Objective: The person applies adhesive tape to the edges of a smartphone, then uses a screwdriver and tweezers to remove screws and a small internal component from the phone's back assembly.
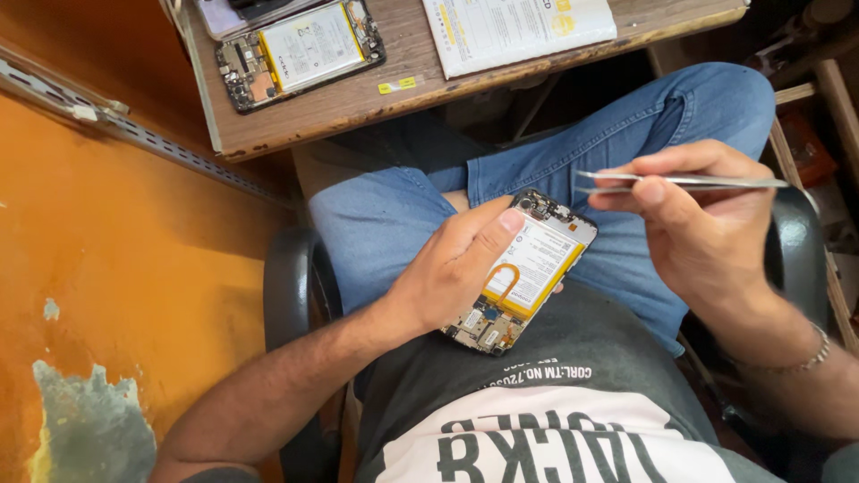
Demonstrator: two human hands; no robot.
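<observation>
Head view first: nearest to us, the left hand point(452, 268) grips an opened phone point(523, 273) with its back cover off, thumb laid along the left edge of the pale battery point(535, 265) and fingers wrapped underneath. The phone rests tilted over the lap, against the dark shirt point(573, 376) and blue jeans point(626, 134), its camera end pointing away from the body. We see an orange flex loop point(503, 282) on the battery's lower part and bare circuit board at both ends. To the right, the right hand point(702, 224) is closed around a pair of metal tweezers point(680, 183), pinched between thumb and fingers; the tips point left and hang just above and beside the phone's upper corner, not touching it. A metal bracelet point(805, 358) sits on that wrist. Farther off, the wooden counter point(358, 98) carries a second opened phone point(300, 49) lying flat, and a white printed sheet point(514, 27) near its right end. At left is an orange wall point(107, 268).
</observation>
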